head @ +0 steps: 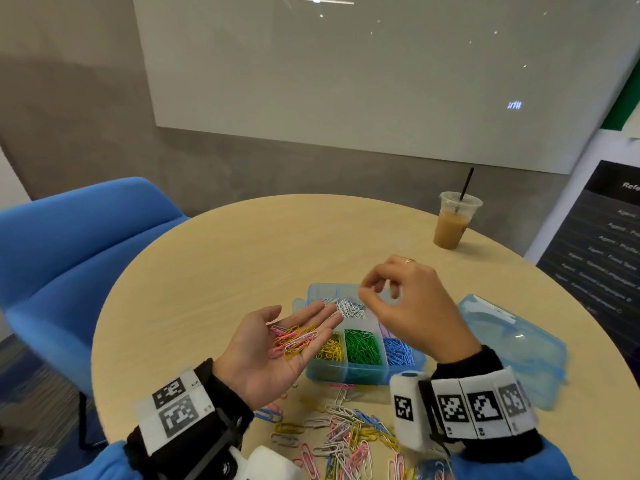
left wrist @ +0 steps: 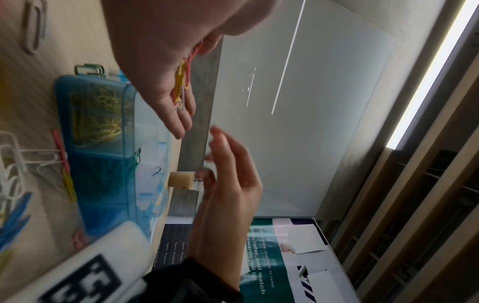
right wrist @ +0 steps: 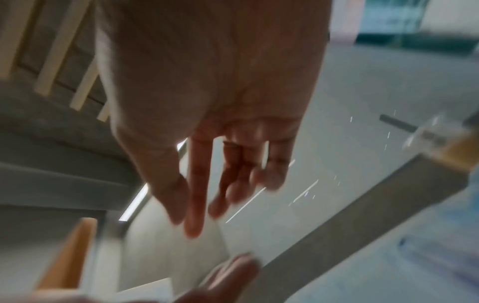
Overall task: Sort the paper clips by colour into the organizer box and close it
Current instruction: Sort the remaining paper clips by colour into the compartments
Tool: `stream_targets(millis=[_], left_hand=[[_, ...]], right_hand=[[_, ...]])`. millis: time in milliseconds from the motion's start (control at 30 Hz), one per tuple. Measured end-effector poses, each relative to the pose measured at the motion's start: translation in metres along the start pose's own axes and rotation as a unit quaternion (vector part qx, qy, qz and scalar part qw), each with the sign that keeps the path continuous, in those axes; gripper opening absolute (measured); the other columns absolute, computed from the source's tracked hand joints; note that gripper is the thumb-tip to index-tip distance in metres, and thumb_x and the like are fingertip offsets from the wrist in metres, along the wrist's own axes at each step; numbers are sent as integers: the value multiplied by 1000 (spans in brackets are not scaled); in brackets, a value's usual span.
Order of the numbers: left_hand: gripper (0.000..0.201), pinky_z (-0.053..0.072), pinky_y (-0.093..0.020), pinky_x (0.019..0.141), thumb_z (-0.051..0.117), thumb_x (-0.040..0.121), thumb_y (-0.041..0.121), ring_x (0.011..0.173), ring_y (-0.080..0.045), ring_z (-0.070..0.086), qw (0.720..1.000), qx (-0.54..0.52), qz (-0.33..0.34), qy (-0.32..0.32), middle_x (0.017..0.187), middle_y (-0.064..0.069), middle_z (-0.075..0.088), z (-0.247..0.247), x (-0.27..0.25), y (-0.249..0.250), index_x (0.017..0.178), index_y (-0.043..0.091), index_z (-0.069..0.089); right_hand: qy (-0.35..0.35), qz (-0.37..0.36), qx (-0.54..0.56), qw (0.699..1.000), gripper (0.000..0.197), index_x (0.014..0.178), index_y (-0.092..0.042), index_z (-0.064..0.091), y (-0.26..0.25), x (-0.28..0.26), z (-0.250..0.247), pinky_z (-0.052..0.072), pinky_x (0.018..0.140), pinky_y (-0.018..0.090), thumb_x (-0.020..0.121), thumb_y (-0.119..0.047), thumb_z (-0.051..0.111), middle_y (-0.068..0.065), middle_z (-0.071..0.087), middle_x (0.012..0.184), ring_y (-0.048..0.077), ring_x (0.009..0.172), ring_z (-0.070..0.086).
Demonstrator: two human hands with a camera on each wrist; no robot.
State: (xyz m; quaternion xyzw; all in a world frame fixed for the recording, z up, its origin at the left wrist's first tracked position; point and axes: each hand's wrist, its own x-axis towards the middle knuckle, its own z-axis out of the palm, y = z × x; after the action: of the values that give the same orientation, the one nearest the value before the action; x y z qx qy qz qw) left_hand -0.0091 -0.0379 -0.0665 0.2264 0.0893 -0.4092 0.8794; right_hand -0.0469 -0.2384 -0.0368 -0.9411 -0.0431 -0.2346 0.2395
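Round wood table (head: 214,258), grey wall and whiteboard (head: 346,74) behind. Box (head: 346,374) at table centre, translucent blue, lid off; long axis left-right. Near row: yellow, green, blue clips; white clips in far cell. Lid (head: 519,344) lies right of box. Left hand (head: 273,348) palm up, fingers straight, pointing far-right over box's left end, carries pink and yellow clips (head: 294,339). Right hand (head: 412,306) above box's far side, fingers curled; held item cannot tell. Loose pile (head: 346,434) at near edge, mixed colours. Iced coffee (head: 453,221) far right.
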Motion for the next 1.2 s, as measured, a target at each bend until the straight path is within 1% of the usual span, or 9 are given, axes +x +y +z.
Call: stream_targets(millis=[133, 300, 533, 633, 700, 767, 867, 967, 1200], left_hand=[[62, 57, -47, 74, 27, 102, 35, 95, -42, 69, 1000, 1, 1, 0, 119, -34, 60, 1, -2, -1, 122, -18, 55], [68, 54, -32, 61, 25, 102, 39, 80, -39, 67, 1000, 23, -4, 19, 112, -33, 62, 5, -5, -3, 117, -19, 59], [67, 28, -27, 64, 27, 102, 36, 76, -30, 50, 998, 45, 6, 49, 94, -23, 58, 7, -6, -8, 106, -19, 65], [68, 32, -24, 68, 27, 102, 34, 74, -29, 51, 999, 26, 3, 31, 91, -25, 62, 8, -6, -10, 96, -22, 66], [67, 44, -25, 69, 27, 102, 33, 72, -30, 58, 1000, 11, 5, 17, 96, -27, 64, 8, -6, -11, 97, -23, 64], [66, 56, -31, 71, 28, 102, 33, 79, -34, 63, 1000, 7, 6, 8, 107, -29, 64, 8, -6, -11, 98, -22, 64], [61, 53, -53, 80, 29, 102, 29, 100, -38, 61, 1000, 11, 18, 22, 112, -33, 63, 7, -5, -9, 106, -22, 61], [55, 47, -46, 99, 24, 105, 27, 112, -41, 58, 996, 12, 59, 60, 120, -31, 62, 5, -2, -4, 118, -16, 55], [56, 42, -41, 103, 20, 106, 29, 122, -37, 54, 989, -8, 113, 97, 126, -27, 60, 3, -2, 10, 122, -11, 55]], right_hand=[[-132, -87, 114, 981, 7, 89, -26, 76, -27, -5, 15, 37, 64, 10, 84, -22, 72, -8, 62, 86, 7, 78, 57], [-191, -91, 150, 966, 10, 90, -24, 77, -30, -7, 16, 39, 66, 8, 81, -20, 76, 0, 69, 95, 3, 78, 57], [-215, -94, 159, 959, 9, 88, -26, 77, -31, -7, 19, 50, 75, 24, 80, -23, 77, 0, 69, 101, 11, 83, 63], [-203, -103, 161, 960, 2, 83, -23, 75, -30, -6, 19, 46, 70, 18, 83, -21, 74, -1, 70, 97, 11, 77, 60], [-186, -113, 155, 964, 3, 82, -21, 74, -29, -6, 20, 41, 67, 14, 84, -19, 73, -3, 68, 89, 9, 73, 57], [-160, -110, 152, 969, 2, 83, -19, 74, -30, -6, 19, 37, 64, 11, 84, -18, 73, -5, 65, 81, 7, 72, 56], [-106, -93, 142, 980, 3, 83, -17, 73, -27, -5, 16, 38, 62, 10, 86, -16, 71, -8, 65, 76, 11, 75, 58], [-54, -49, 118, 990, 9, 78, -17, 70, -18, -3, 13, 38, 60, 10, 87, -15, 68, -13, 61, 69, 11, 71, 57], [-46, -17, 103, 993, 4, 85, -25, 74, -15, -3, 14, 38, 63, 8, 86, -26, 71, -11, 66, 78, 10, 73, 56]])
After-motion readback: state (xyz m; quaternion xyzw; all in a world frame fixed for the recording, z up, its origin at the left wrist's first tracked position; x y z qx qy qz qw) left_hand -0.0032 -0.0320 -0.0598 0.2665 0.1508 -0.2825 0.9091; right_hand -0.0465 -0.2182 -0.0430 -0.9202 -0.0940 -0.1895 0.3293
